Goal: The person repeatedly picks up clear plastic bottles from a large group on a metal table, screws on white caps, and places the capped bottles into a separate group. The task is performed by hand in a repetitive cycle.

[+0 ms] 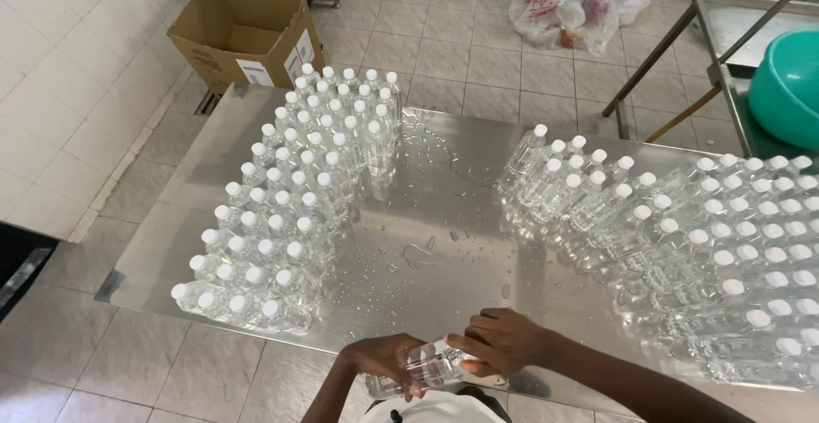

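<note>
Both forearms reached in from the bottom edge, bent toward each other. The left hand (384, 362) curled with fingers closed in a grip; the right hand (503, 342) lay fingers-forward, clasped just beside it.

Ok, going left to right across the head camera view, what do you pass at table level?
Block of capped bottles → wet bare steel table → second block of capped bottles → teal basin, on a rack.

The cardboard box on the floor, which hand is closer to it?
Left. The left hand sits on the cardboard box's side; the right hand is further across the table. Both grip a clear bottle.
</note>
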